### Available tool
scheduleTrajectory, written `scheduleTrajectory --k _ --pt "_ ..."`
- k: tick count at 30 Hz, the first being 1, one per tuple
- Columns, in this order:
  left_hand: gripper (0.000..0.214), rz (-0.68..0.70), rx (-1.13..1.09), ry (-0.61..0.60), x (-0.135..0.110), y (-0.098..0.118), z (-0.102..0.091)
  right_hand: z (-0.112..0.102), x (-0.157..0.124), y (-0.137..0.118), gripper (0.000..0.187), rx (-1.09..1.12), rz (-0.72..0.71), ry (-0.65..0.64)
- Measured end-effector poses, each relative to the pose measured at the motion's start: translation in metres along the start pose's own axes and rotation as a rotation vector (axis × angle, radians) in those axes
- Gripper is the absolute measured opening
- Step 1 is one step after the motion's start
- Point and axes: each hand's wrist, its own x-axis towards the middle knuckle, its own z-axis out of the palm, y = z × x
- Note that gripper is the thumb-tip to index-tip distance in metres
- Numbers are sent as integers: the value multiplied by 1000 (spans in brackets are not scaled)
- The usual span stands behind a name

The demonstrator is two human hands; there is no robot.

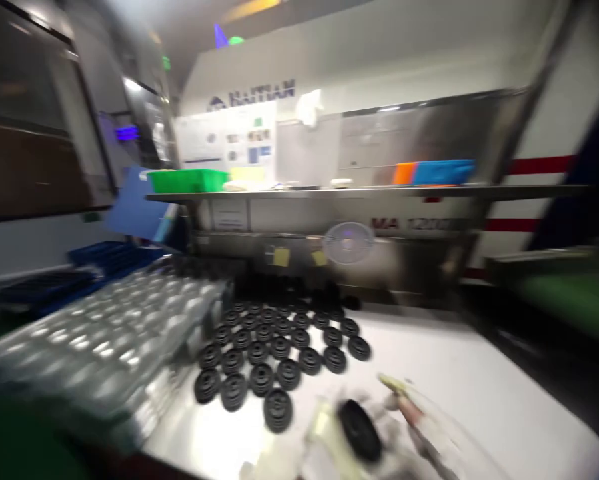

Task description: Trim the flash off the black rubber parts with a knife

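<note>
Black ribbed discs (269, 353) fill the middle of the head view, lying in loose rows on a white work table (469, 380). One more black disc (358, 430) sits low in the frame, to the right of the rows and blurred. The person's left hand (322, 437) and right hand (422, 427) come in along the bottom edge, both pale and smeared by motion. The left hand lies just left of that single disc, and the right hand lies just to its right, with its fingers (397, 390) stretched up and left toward the rows. The disc sits between the hands, but the blur hides how far the fingers are open, so I cannot tell whether either hand has hold of it.

Just left of the rows lies a stack of transparent plastic trays (99, 340), with dark blue trays (49, 287) beyond it. Behind the discs, a steel shelf (329, 193) carries a green crate (187, 180) and blue and orange bins (442, 172). Below the shelf, a small round fan (348, 242) and yellow sticky notes (281, 257) show against the steel machine front (279, 250).
</note>
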Motion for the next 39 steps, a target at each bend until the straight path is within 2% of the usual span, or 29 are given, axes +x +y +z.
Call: scheduleTrajectory --k 2,4,7,9,12,15,19,21,25,29,35,39 --pt "23 -207 -21 2 6 -11 13 -15 -14 -5 41 -6 53 5" --pt "20 -272 -84 44 8 -7 19 -18 -20 -11 36 30 90 -76" --pt "15 -204 -137 51 7 8 23 -17 -26 -12 19 38 136 -175" --pt "11 -190 -145 42 6 14 26 -17 -32 -9 14 -90 120 -137" --pt "17 -198 -146 50 4 14 32 -17 -40 -8 22 -375 24 -48" --pt "20 -197 -117 18 1 8 35 -10 -45 -17 32 -503 -15 -48" --pt "13 -91 -114 -147 -8 -1 37 8 -46 -29 31 -505 -77 -93" --pt "11 -43 -112 -187 -14 -3 40 17 -45 -32 31 -526 -99 -79" --pt "8 -62 -106 -152 -21 -2 44 28 -45 -33 32 -597 -118 -63" --pt "7 -124 -190 -176 -18 -1 41 36 -49 -30 32 -658 -135 -60" --pt "5 -145 -240 -139 -14 1 42 52 -59 -22 32 -668 -168 -9" --pt "5 -69 -232 -115 -18 2 47 58 -63 -20 32 -649 -186 4"
